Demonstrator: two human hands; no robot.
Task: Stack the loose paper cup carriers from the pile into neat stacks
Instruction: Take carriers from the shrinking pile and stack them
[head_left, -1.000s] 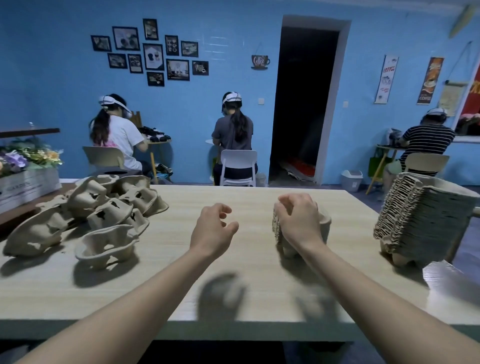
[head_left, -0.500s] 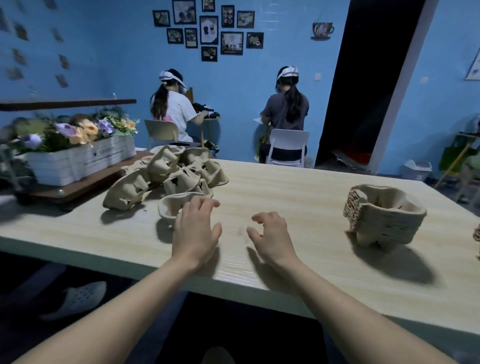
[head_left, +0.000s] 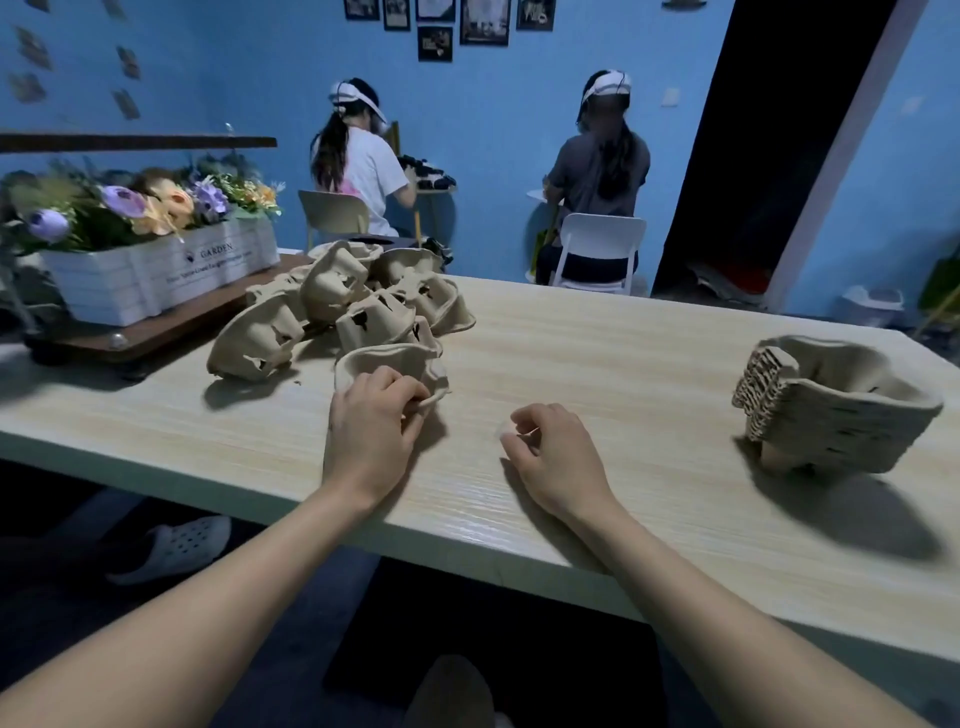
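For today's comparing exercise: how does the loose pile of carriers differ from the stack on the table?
The pile lies jumbled, carriers tipped every way; the stack is nested, rims aligned. The pile spreads wide; the stack is compact. The left hand grips a carrier at the pile's edge; nothing touches the stack. Both are beige pulp.

I count two hands over one counter (head_left: 597, 364): my left hand (head_left: 371, 431) and my right hand (head_left: 550, 452). One loose pile of cup carriers (head_left: 353, 301) sits far left; roughly eight or nine show, though the overlap keeps me from an exact number. One neat stack (head_left: 831, 410) stands at the right, its layers too fine to count. One flower box (head_left: 156, 265), two seated people, two chairs behind them.
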